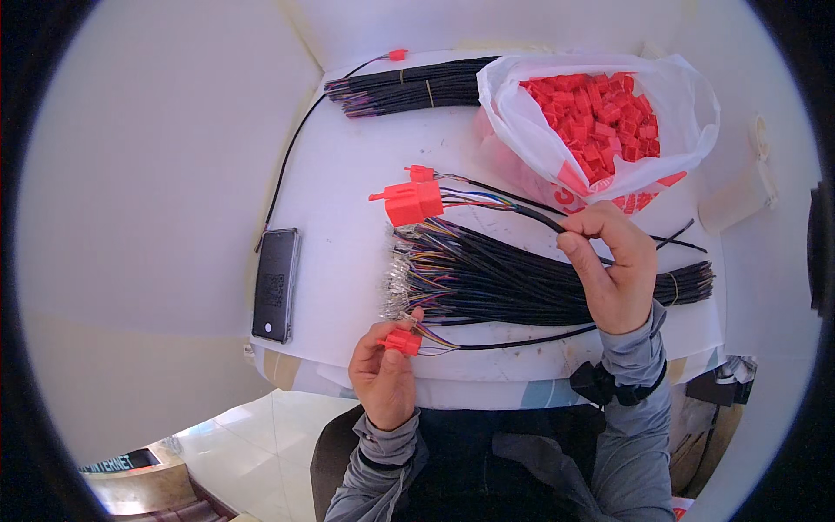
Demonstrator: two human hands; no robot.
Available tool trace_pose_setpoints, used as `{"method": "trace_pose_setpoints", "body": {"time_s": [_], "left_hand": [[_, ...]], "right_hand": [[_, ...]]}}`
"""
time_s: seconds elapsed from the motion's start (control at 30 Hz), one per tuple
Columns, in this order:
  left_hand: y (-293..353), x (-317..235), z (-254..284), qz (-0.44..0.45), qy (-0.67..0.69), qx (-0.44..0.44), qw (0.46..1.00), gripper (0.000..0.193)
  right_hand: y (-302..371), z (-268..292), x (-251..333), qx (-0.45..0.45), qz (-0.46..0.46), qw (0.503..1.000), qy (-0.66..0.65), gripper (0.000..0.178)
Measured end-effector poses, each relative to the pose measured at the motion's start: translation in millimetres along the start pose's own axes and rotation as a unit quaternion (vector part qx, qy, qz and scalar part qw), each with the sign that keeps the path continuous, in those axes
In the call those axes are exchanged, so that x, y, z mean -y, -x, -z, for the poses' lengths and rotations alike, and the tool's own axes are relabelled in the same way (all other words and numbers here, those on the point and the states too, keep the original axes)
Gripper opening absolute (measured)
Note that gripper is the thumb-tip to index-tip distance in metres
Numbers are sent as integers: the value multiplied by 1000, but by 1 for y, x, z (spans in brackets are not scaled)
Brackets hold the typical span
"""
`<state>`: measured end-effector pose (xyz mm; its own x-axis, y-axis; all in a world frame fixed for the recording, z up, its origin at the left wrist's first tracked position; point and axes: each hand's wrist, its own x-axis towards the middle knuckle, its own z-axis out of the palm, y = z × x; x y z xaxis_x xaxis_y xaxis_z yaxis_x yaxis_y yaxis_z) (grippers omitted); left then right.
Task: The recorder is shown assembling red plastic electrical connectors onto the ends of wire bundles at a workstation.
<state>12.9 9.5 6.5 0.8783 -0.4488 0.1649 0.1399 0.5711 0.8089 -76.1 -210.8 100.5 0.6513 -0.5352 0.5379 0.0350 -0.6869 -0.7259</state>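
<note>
Hands, two, bare, grey sleeves, both occupied. Left hand (384, 376): low at the near bench edge, fingers curled and pinching a small red connector (404, 341), coloured wire ends entering it from the right. Right hand (614, 271): raised further out over the bench, thumb and fingers closed on a black cable (532, 214).

Black cable: long axis runs left and slightly away from the right hand, fanning into coloured wires that end in a larger red connector cluster (409, 200), held clear above the bench surface as far as can be told. That cluster lies up and left of the right hand, directly beyond the left hand; the right hand is the one attached to it through the cable.

Second black cable (522, 343): leads from the small red connector rightward under the right wrist.

Wire bundle (522, 283): black leads with bare metal terminals at the left end, lying across the white bench (348, 174) between the two hands.

Further items: second bundle (409, 89) at the far edge; white plastic bag (522, 122) full of red housings (600, 113), far right; dark phone (276, 284) at the left, flat.
</note>
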Motion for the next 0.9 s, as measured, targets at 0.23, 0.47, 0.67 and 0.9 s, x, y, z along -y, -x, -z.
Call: {"method": "trace_pose_setpoints", "body": {"time_s": [0.23, 0.47, 0.67, 0.9], "left_hand": [[0, 0, 0, 2, 0, -1, 1000, 29], [1, 0, 0, 2, 8, -2, 1000, 28], [1, -1, 1, 5, 8, -5, 1000, 27], [1, 0, 1, 5, 9, -9, 1000, 27]], "right_hand": [[-1, 0, 0, 1, 13, 1000, 9, 10], [0, -1, 2, -1, 18, 1000, 4, 10], [0, -1, 5, 3, 21, 1000, 5, 10], [1, -2, 2, 1, 21, 1000, 10, 10]]}}
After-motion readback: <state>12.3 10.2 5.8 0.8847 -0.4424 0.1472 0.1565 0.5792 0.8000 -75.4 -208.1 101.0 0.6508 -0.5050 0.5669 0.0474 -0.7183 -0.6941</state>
